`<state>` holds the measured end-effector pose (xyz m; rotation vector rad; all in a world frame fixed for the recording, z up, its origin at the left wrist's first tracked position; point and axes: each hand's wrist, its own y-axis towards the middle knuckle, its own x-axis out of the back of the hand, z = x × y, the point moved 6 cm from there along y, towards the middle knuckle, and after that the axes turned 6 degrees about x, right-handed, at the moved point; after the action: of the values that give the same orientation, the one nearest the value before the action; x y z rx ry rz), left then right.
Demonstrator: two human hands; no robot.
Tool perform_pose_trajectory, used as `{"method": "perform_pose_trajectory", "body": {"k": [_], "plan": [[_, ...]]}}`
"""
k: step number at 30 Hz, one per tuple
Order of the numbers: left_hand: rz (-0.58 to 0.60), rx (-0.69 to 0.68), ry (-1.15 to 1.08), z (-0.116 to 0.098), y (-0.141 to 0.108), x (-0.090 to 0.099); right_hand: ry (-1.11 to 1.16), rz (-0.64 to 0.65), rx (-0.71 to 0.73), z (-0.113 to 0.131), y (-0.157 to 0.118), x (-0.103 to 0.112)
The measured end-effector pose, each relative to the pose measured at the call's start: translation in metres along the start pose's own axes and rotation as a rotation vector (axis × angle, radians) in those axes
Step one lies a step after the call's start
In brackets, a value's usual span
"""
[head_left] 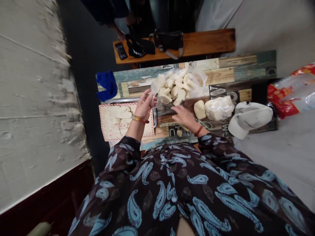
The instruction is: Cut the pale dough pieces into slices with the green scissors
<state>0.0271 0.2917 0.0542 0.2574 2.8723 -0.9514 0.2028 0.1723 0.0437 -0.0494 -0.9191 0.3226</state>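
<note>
A clear plastic bag (201, 77) with many pale, cream-coloured pieces (176, 87) lies open on the patterned table. My left hand (145, 104) is at the bag's left edge, its fingers closed on the thin plastic. Just below the pieces is my right hand (183, 116), fingers spread and holding nothing. To its right lie a single pale piece (199, 109) and a tied bag of white pieces (220, 108). A tray with a red-striped sheet (110, 123) and a few pale pieces on it sits left of my left hand.
A blue cloth (106, 86) lies at the table's left end. A white cap (251, 118) and a red-and-clear package (291, 91) are at the right. Behind stands a wooden bench (209, 42) with a phone (121, 50), black cap and bag. A person's legs show beyond it.
</note>
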Motion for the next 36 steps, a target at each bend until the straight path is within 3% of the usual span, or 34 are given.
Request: {"method": "perform_pose_trajectory", "body": {"k": [3,7,8,10,13,16,20,23,26,29,33,36], "plan": [[-0.007,-0.138,0.259,-0.005,-0.009,-0.001,-0.123,0.380,0.180,0.023,-0.042,-0.051],[-0.211,-0.441,0.638,-0.011,-0.040,0.005,-0.199,0.441,0.350,0.034,-0.063,-0.089],[-0.225,-0.487,0.702,-0.005,-0.049,0.005,-0.195,0.446,0.353,0.031,-0.062,-0.093],[-0.132,-0.489,0.812,0.022,-0.064,0.001,-0.183,0.454,0.335,0.022,-0.057,-0.096],[0.111,-0.329,1.014,0.084,-0.084,-0.012,-0.175,0.425,0.304,0.012,-0.051,-0.087],[0.270,-0.132,1.285,0.143,-0.100,-0.032,-0.186,0.344,0.263,0.007,-0.057,-0.064],[0.409,-0.051,1.515,0.183,-0.107,-0.072,-0.229,0.088,0.043,-0.020,-0.075,-0.023],[0.406,-0.025,1.541,0.193,-0.105,-0.093,-0.191,0.012,-0.118,-0.043,-0.085,-0.018],[0.392,-0.027,1.508,0.197,-0.105,-0.104,-0.128,0.084,-0.128,-0.050,-0.084,-0.037],[0.374,-0.037,1.450,0.199,-0.106,-0.108,0.006,0.046,-0.159,-0.054,-0.078,-0.048],[0.242,-0.023,1.326,0.192,-0.095,-0.095,0.220,-0.104,-0.269,-0.068,-0.076,-0.036],[0.022,0.007,1.220,0.175,-0.072,-0.065,0.338,-0.187,-0.394,-0.086,-0.078,-0.013]]}}
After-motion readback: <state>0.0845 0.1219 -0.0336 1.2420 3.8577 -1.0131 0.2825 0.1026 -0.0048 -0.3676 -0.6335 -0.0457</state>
